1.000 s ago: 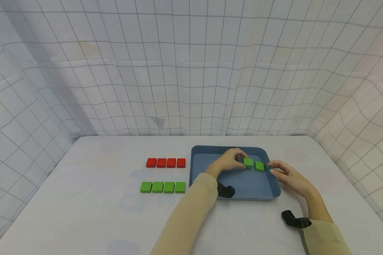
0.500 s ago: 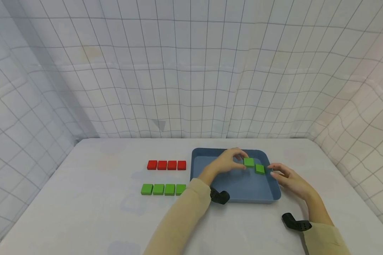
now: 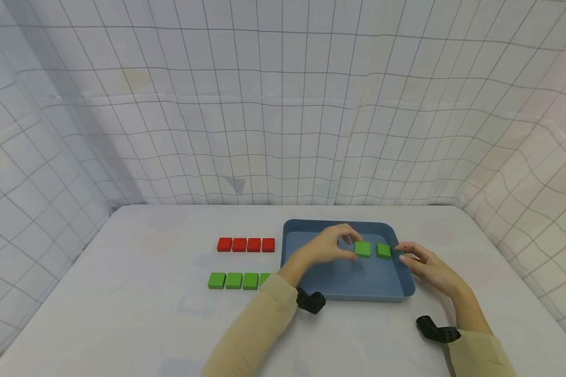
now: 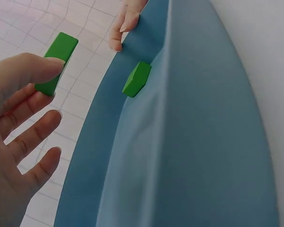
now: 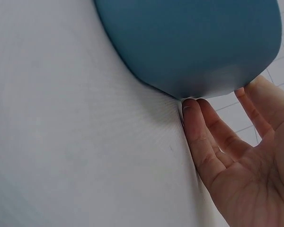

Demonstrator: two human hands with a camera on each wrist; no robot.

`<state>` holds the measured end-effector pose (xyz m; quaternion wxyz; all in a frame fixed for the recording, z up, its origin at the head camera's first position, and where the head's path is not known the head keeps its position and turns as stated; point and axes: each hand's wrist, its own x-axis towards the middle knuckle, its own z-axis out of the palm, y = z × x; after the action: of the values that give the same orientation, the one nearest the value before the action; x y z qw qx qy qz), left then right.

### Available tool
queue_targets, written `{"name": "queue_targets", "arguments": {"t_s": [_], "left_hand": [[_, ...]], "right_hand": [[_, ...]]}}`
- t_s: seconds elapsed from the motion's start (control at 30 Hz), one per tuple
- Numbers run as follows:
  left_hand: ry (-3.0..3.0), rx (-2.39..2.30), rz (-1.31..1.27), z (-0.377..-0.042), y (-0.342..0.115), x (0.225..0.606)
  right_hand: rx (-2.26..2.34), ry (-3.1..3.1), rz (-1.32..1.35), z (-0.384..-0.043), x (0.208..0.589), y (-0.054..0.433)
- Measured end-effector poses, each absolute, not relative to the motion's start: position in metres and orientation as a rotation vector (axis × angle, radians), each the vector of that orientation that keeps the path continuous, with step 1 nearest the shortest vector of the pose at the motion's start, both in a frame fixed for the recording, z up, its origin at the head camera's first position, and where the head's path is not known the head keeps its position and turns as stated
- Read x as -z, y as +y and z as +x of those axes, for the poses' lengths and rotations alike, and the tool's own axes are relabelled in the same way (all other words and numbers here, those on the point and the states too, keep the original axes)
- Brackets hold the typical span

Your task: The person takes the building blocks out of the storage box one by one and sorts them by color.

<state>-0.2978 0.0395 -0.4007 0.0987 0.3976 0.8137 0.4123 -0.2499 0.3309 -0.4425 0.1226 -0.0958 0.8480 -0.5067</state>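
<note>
My left hand [image 3: 327, 247] pinches a flat green block [image 3: 362, 249] between thumb and fingertips, over the blue tray [image 3: 349, 290]. In the left wrist view this block [image 4: 61, 49] is tilted on edge, its other end free, while the lower fingers [image 4: 35, 137] spread apart from it. A second green block [image 3: 383, 251] lies on the tray floor near the right wall. My right hand [image 3: 431, 269] rests at the tray's right rim with loosely bent fingers. In the right wrist view its fingertips [image 5: 191, 111] touch the outside of the tray wall [image 5: 194, 47].
Left of the tray, a row of red blocks [image 3: 239, 244] lies on the white table [image 3: 146, 314]. Nearer stands a row of green blocks [image 3: 233, 280], its right end partly covered by my left sleeve [image 3: 254, 324]. A gridded white cloth [image 3: 283, 104] hangs behind.
My left hand has lifted the green block off the tray floor and drawn it left and slightly nearer. The right hand stays at the rim. The head view has tilted up a little.
</note>
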Motion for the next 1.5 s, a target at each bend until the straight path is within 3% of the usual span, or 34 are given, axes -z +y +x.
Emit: {"name": "queue_targets", "arguments": {"t_s": [0.7, 1.5], "left_hand": [[2.446, -1.278, 1.269, -0.277, -0.028, 0.41], [2.545, -1.39, 1.195, -0.255, -0.105, 0.42]], "right_hand": [[1.497, 2.469, -0.311, -0.25, 0.443, 0.332], [1.504, 2.457, -0.292, -0.25, 0.441, 0.33]]}}
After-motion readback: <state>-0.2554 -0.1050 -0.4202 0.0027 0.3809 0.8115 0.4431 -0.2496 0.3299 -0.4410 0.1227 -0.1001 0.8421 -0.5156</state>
